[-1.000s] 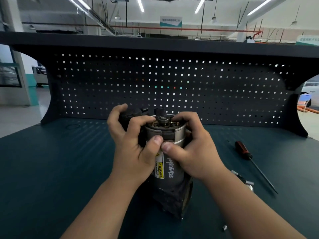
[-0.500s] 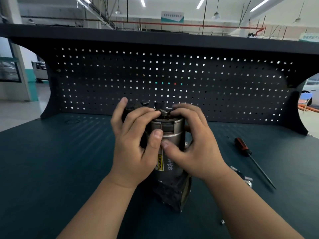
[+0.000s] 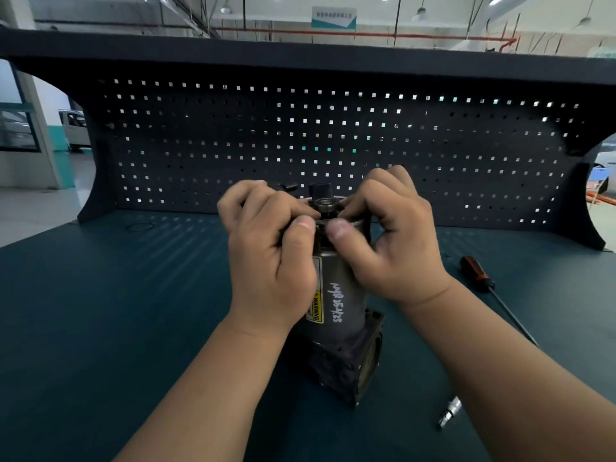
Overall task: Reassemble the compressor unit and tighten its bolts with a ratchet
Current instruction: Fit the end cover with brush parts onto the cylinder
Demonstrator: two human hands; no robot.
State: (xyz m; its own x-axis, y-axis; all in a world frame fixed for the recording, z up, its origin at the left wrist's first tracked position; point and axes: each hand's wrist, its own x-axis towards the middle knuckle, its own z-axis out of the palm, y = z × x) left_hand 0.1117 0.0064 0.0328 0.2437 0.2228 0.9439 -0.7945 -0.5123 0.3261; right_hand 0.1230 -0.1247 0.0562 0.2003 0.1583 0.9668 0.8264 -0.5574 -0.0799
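The compressor unit (image 3: 336, 305) stands upright on the table (image 3: 100, 328) between the left hand (image 3: 270, 261) and the right hand (image 3: 393, 241). Both hands wrap its top end from either side, thumbs on the near side, close together. Its base sits below the wrists, nearer the person. A screwdriver (image 3: 476, 273) lies on the table right of the right hand, apart from it. A small metal bit (image 3: 450, 413) lies beside the right forearm, nearer than the hand. A ring (image 3: 141, 226) lies far left of the left hand, before the pegboard (image 3: 333, 145), which rises behind both hands.
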